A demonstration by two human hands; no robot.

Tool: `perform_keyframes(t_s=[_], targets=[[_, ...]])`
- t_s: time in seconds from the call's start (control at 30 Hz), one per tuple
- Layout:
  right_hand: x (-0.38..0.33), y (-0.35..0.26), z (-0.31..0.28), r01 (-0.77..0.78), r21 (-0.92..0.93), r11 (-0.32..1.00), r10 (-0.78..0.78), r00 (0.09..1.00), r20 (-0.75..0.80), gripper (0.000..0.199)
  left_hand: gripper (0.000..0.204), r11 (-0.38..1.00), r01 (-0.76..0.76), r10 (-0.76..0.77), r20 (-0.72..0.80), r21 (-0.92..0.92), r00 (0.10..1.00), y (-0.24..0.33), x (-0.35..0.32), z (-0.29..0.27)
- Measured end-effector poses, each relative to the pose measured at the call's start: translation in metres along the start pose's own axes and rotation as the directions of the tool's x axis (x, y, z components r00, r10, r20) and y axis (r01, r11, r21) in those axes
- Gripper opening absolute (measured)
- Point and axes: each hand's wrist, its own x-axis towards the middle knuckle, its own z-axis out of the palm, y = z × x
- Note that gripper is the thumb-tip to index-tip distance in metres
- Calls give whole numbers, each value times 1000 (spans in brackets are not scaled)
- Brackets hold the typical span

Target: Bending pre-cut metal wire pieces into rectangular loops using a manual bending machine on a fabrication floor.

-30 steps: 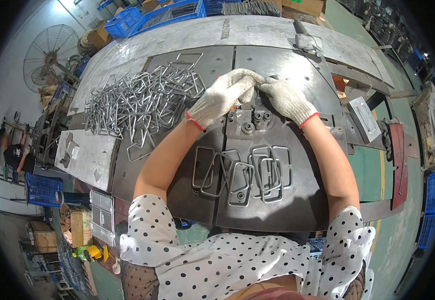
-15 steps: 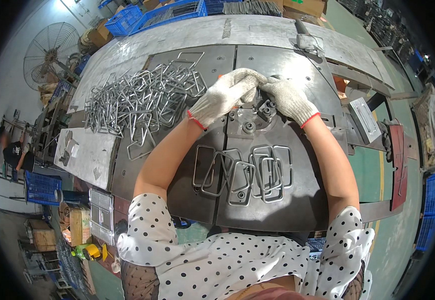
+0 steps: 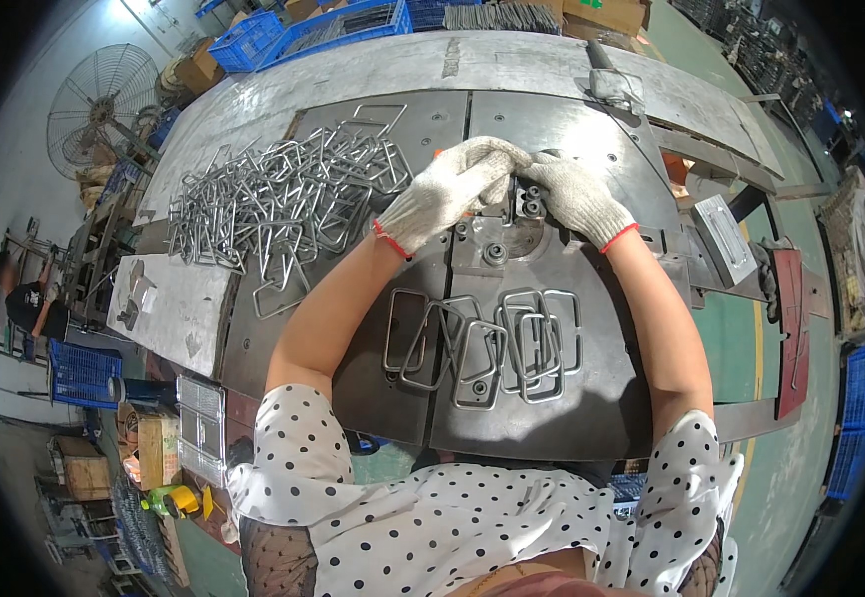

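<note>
Both my hands wear white knitted gloves with red cuffs and meet over a metal bending fixture (image 3: 497,254) bolted to the steel table. My left hand (image 3: 460,191) is closed at the fixture's far left side. Its fingertips press together, and what lies in them is hidden. My right hand (image 3: 579,195) curls closed beside the fixture's dark pivoting block (image 3: 531,202); its grip is covered by the glove. Between me and the fixture lie several bent wire rectangles (image 3: 478,368), some overlapping. A large heap of similar metal wire frames (image 3: 288,199) sits left of my left hand.
A transparent-wrapped tool (image 3: 615,88) lies at the table's far right. Blue crates (image 3: 338,30) stand beyond the far edge. A grey metal block (image 3: 725,239) rests at the right side. Another person (image 3: 32,303) is at the far left, near a large fan (image 3: 102,109).
The fixture's dark pivoting block has turned and shifted slightly away from me, uncovering more of the round plate. My right hand has moved only slightly; my left hand stays in place.
</note>
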Motion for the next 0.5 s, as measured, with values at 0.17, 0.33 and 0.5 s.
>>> perform_keyframes(t_s=[0.17, 0.33, 0.5], targets=[[1, 4, 4, 7, -6, 1000, -7, 1000, -5, 52, 29, 999, 31, -31, -2, 16, 1000, 0, 0, 2], [0, 3, 2, -2, 6, 1000, 2, 1000, -5, 44, 27, 998, 29, -26, -49, 61, 998, 4, 1, 9], [-1, 4, 1, 53, 64, 997, -50, 998, -44, 45, 27, 985, 95, -83, -85, 143, 993, 34, -2, 19]])
